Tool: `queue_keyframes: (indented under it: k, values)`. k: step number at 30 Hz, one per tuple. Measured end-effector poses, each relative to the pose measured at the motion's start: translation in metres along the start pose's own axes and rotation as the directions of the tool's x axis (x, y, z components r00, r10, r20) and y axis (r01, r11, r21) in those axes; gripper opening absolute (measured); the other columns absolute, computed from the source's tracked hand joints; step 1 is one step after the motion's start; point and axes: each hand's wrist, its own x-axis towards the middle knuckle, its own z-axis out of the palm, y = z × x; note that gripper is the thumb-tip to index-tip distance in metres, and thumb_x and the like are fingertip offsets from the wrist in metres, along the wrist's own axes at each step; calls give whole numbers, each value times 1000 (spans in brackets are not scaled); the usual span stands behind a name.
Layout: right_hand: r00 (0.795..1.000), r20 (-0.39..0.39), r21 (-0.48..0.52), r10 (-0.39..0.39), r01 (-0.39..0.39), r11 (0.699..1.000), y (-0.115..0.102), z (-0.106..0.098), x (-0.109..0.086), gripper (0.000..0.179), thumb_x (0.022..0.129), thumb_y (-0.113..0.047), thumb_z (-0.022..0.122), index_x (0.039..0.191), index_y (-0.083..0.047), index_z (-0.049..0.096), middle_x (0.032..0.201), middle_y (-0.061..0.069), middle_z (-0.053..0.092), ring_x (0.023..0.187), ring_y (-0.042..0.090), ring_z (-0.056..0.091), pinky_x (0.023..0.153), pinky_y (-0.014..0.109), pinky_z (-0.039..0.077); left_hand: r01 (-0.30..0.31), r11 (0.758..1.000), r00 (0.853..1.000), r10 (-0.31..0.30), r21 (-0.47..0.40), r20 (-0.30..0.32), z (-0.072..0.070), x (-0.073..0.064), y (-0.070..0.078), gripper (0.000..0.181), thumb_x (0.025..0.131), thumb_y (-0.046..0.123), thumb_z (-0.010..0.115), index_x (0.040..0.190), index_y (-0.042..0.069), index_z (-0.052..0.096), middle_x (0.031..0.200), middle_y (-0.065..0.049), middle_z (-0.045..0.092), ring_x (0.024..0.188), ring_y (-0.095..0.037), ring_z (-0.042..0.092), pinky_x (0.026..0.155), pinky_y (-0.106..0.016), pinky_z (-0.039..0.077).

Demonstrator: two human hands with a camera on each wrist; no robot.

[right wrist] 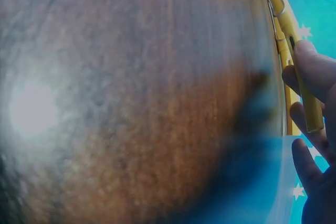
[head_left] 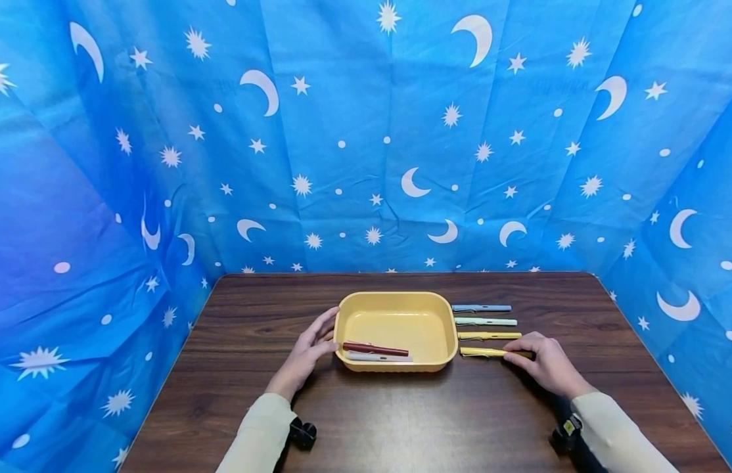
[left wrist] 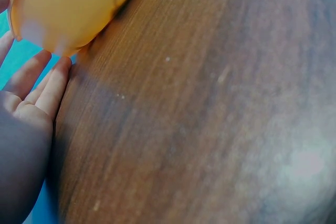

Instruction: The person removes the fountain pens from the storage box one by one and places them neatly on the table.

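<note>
On the table stands a shallow yellow tray (head_left: 395, 302). My left hand (head_left: 307, 358) is at its left end, relaxed fingers and thumb spread against the outer wall; the left wrist view shows the fingertips (left wrist: 63, 64) right at the lower wall. Inside, a dark red pen (head_left: 378, 349) and a whitish pen (head_left: 379, 357) lie near the front. My right hand (head_left: 546, 361) pinches a yellow pen (head_left: 481, 352) between thumb and fingers, its clip end towards the tray. Just behind it lies another yellow pen (head_left: 481, 336).
Farther back, right of the tray, lie a light green pen (head_left: 486, 322) and a blue pen (head_left: 481, 308), roughly parallel. The brown wooden table (head_left: 253, 302) is walled by blue cloth (head_left: 354, 164) with moons and stars.
</note>
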Motion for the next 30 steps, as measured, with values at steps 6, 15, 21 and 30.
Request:
queue_keyframes:
  k: [6, 15, 21, 30]
  values:
    - [999, -22, -63, -43, 41, 997, 4, 3, 1, 16, 85, -8, 86, 96, -20, 83, 90, -15, 73, 87, 9, 66, 73, 35, 59, 3, 1000, 1000, -3, -2, -4, 0, 0, 2, 73, 98, 4, 62, 164, 21, 36, 167, -15, 37, 152, -35, 39, 111, -28, 46]
    - [991, -34, -155, -126, 120, 981, 7, 8, 1, 19, 80, -7, 89, 91, -20, 82, 86, -15, 74, 87, 13, 65, 74, 42, 58, 1, 1000, 1000, -1, 4, -4, 1, -1, 2, 73, 98, 3, 61, 164, 22, 37, 167, -14, 38, 152, -34, 39, 112, -30, 46]
    - [990, -32, -178, -134, 126, 976, 5, 8, 2, 18, 80, -7, 89, 92, -19, 82, 87, -12, 75, 88, 17, 66, 75, 45, 57, -12, 1000, 1000, 12, 3, 8, 1, -1, 2, 73, 98, 2, 60, 165, 21, 36, 168, -15, 37, 152, -35, 39, 112, -30, 46]
    - [999, 15, -178, -36, 38, 983, 3, 8, 1, 16, 84, -10, 87, 97, -18, 83, 91, -10, 75, 92, 19, 67, 78, 47, 59, -26, 1000, 999, 26, -14, 21, 0, -1, 2, 73, 98, 0, 59, 165, 18, 35, 168, -18, 36, 152, -39, 38, 111, -28, 46]
